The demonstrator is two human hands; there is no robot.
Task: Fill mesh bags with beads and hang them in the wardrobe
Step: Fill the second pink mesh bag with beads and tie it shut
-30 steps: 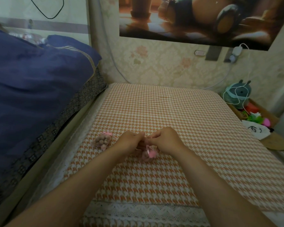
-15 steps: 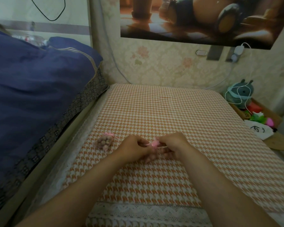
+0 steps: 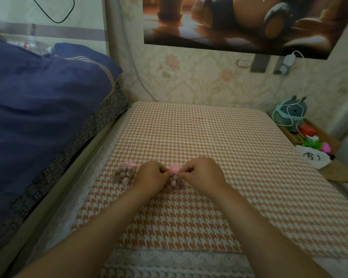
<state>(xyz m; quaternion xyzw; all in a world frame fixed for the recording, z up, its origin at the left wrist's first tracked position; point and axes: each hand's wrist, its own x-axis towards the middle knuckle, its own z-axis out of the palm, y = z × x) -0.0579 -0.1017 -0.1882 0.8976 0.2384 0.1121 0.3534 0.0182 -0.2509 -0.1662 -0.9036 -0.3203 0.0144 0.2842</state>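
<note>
So, both hands are busy on one mesh bag [image 3: 175,185] sitting mid-width on the table [image 3: 259,187], a bit toward the front edge. The left hand [image 3: 152,176] and right hand [image 3: 201,175] each have their fingers curled in, pinching the bag's neck right under its pink bow [image 3: 174,168]. Brownish-pink beads [image 3: 173,182] show through the mesh between the knuckles. The hands cover most of the bag, so I can't tell if the neck is fully tied.

A second mesh bag [image 3: 125,173], also full and bow-topped, lies just beside the left hand, toward the table's left edge, with nobody touching it.

The table wears an orange-and-white houndstooth cloth [image 3: 209,133] with lace trim [image 3: 169,257] along the front edge. Off the left edge there's a bed with a navy duvet [image 3: 38,107]. Past the right edge sit a teal plush toy [image 3: 291,112], a white pouch [image 3: 311,157] and a round mat [image 3: 338,173]. Floral wallpaper [image 3: 199,81] runs behind the back edge, with a big poster [image 3: 239,23] above it.
</note>
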